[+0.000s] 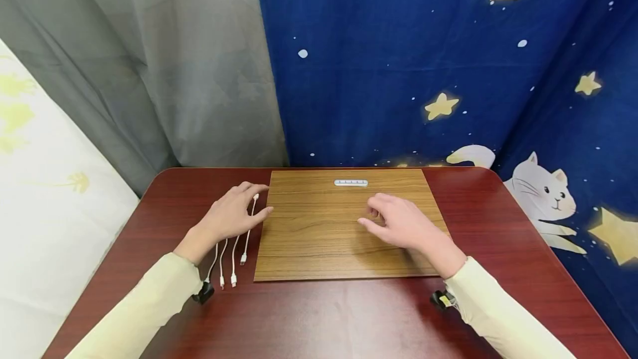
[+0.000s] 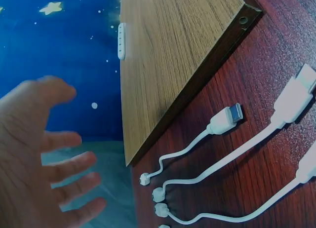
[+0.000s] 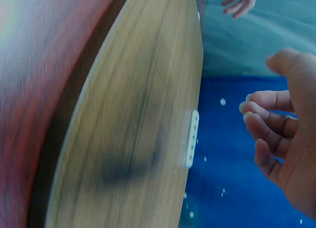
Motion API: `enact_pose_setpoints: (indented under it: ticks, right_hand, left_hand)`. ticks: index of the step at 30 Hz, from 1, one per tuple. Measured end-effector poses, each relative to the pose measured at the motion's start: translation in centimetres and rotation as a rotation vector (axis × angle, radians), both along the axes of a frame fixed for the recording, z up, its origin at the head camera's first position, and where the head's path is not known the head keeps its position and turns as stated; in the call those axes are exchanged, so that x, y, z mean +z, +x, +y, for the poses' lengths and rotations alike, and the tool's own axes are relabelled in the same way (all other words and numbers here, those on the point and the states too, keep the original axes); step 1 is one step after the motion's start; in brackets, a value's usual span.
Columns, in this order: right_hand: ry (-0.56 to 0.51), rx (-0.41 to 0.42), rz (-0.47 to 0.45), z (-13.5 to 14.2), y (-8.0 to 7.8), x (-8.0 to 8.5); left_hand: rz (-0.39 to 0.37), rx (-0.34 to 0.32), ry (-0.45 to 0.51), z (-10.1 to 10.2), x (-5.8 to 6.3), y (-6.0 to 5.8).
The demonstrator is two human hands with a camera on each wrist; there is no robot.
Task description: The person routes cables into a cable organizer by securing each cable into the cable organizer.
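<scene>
My left hand (image 1: 231,212) hovers over several white charging cables (image 1: 247,231) lying side by side left of a wooden board (image 1: 309,237). Its fingers are spread and hold nothing; in the left wrist view a cable's plug (image 2: 226,119) shows close to the board's edge. Above the right half of the board is my right hand (image 1: 399,220), fingers loosely bent with nothing between them. A small white slotted strip (image 1: 351,183) sits near the board's far edge, and the right wrist view shows the same strip (image 3: 191,139) beyond the hand's shadow.
The board rests on a dark red table (image 1: 349,314) with rounded far corners. Behind the table hang a grey curtain (image 1: 214,71) and a blue one (image 1: 379,71) with stars. A white sheet (image 1: 55,198) borders the left side.
</scene>
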State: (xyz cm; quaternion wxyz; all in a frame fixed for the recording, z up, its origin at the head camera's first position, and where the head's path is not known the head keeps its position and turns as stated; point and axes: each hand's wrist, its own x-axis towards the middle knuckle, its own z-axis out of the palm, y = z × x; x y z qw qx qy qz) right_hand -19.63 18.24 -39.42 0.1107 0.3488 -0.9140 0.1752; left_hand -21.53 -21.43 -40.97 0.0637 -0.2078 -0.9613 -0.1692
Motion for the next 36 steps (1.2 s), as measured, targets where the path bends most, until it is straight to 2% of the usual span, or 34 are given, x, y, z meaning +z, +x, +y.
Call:
enact_pose_setpoints:
  ticks: [5,10,17,26,31,36]
  right_hand:
    - [-0.031,-0.016,-0.063,-2.0,0.9,-0.3]
    - [-0.064,-0.029,-0.115,-4.9,2.1,-1.1]
    - [-0.086,-0.01,-0.158,-9.7,3.8,-2.4]
    - [-0.065,-0.003,-0.218,-15.0,5.2,-3.0]
    - [-0.03,0.002,-0.264,-17.0,5.8,-3.4]
    - [-0.031,0.014,-0.256,-18.5,6.0,-3.8]
  left_hand:
    - [0.0,0.09,0.019,-0.4,-0.1,-0.3]
    - [-0.049,0.207,0.04,-0.8,-0.2,-0.7]
    - [-0.104,0.306,0.025,-1.3,0.0,-0.8]
    - [-0.146,0.389,0.022,-1.6,0.1,-1.1]
    - [-0.152,0.391,0.016,-1.9,-0.2,-1.3]
    - [-0.142,0.396,0.007,-2.0,-0.2,-1.7]
